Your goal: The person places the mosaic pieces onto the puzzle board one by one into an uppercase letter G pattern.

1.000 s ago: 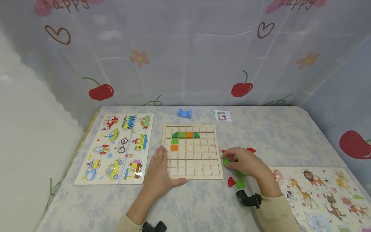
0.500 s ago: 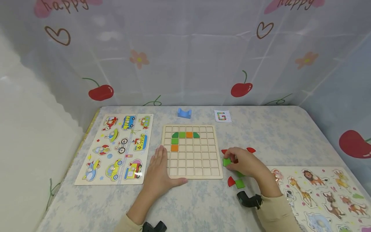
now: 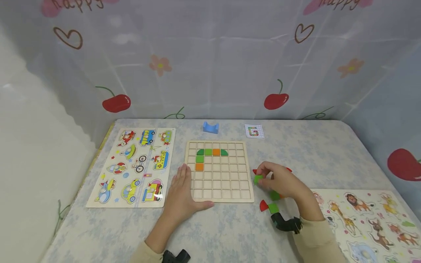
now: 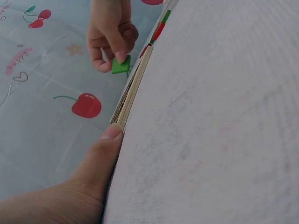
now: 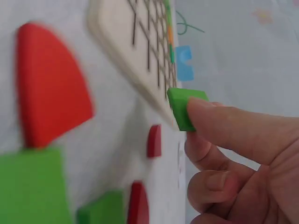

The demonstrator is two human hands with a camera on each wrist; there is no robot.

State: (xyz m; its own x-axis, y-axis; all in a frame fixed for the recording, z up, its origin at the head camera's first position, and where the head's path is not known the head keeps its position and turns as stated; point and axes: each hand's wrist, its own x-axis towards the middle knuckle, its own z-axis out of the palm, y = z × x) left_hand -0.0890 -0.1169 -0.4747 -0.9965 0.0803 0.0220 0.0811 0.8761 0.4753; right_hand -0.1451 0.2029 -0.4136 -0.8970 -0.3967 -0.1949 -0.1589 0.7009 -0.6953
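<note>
A wooden grid board (image 3: 223, 182) lies mid-table with green and orange tiles (image 3: 208, 152) in its top-left cells. My left hand (image 3: 184, 186) rests flat on the table against the board's left front corner; its thumb (image 4: 110, 140) touches the board edge (image 4: 133, 91). My right hand (image 3: 261, 176) pinches a green square tile (image 3: 258, 179) just right of the board, held a little above the table. The right wrist view shows that tile (image 5: 180, 108) between my fingertips (image 5: 224, 128). Loose red (image 3: 263, 205) and green (image 3: 273, 208) tiles lie under and before this hand.
A vehicle puzzle (image 3: 135, 166) lies left of the board and an animal puzzle (image 3: 365, 219) at the front right. A blue block (image 3: 210, 127) and a small pattern card (image 3: 254, 131) sit behind the board. A printed curtain walls the table.
My right hand has lifted the green tile slightly and turned it toward the board. My left hand has not moved.
</note>
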